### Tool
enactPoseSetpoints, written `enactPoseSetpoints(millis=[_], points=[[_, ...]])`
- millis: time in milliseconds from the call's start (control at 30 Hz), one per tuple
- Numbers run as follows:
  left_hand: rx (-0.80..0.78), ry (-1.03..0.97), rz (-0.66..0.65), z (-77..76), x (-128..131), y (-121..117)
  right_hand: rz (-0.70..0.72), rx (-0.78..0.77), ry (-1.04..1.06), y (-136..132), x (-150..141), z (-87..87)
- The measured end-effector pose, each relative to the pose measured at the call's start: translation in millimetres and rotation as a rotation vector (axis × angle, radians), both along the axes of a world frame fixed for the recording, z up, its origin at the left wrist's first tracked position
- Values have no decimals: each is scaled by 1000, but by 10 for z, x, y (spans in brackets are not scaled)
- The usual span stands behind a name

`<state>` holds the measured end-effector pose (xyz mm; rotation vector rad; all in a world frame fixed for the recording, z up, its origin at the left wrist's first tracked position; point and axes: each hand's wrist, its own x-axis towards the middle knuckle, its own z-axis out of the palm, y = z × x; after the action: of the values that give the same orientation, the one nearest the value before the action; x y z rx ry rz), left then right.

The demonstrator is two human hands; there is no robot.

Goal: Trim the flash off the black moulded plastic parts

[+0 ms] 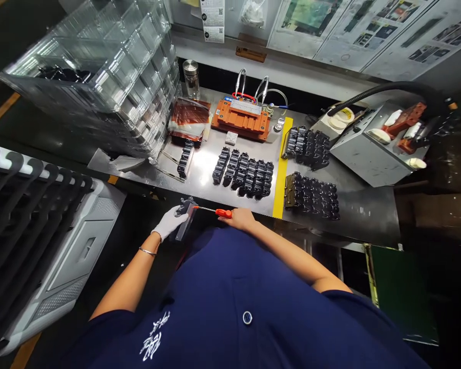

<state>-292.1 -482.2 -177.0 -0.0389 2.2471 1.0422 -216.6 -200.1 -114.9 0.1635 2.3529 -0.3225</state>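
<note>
My left hand (171, 221), in a white glove, is closed round a small black part (186, 206) held over a grey strip near the bench's front edge. My right hand (241, 219), bare, grips an orange-handled screwdriver (223, 212) whose thin shaft points left, with its tip at the black part. Both hands sit just below the steel bench (361, 205), close to my body.
Rows of black parts (244, 174) lie mid-bench, with more groups (311, 195) right of a yellow tape line (282, 174). An orange fixture (241, 119) stands at the back. Stacked clear trays (100, 72) fill the left, and a grey metal box (372, 148) sits on the right.
</note>
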Motion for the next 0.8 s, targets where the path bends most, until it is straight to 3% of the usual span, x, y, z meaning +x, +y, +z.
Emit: enactPoseSetpoints(millis=[133, 233, 333, 433, 600, 700, 800], points=[[-155, 51, -108, -27, 51, -72, 9, -82, -65, 115, 38, -25], [-145, 76, -247, 9, 70, -63, 2, -131, -109, 295, 98, -68], [-97, 52, -361, 99, -89, 88, -20, -147, -181, 511, 219, -128], [-72, 90, -352, 232, -514, 452, -76, -117, -221, 698, 386, -182], [-224, 276, -149, 389, -1332, 1453, -200, -96, -216, 872, 640, -206], [-275, 339, -103, 386, -1549, 2015, -246, -101, -208, 935, 755, -184], [-275, 374, -91, 381, -1628, 2277, -291, -92, -196, 1008, 863, -151]])
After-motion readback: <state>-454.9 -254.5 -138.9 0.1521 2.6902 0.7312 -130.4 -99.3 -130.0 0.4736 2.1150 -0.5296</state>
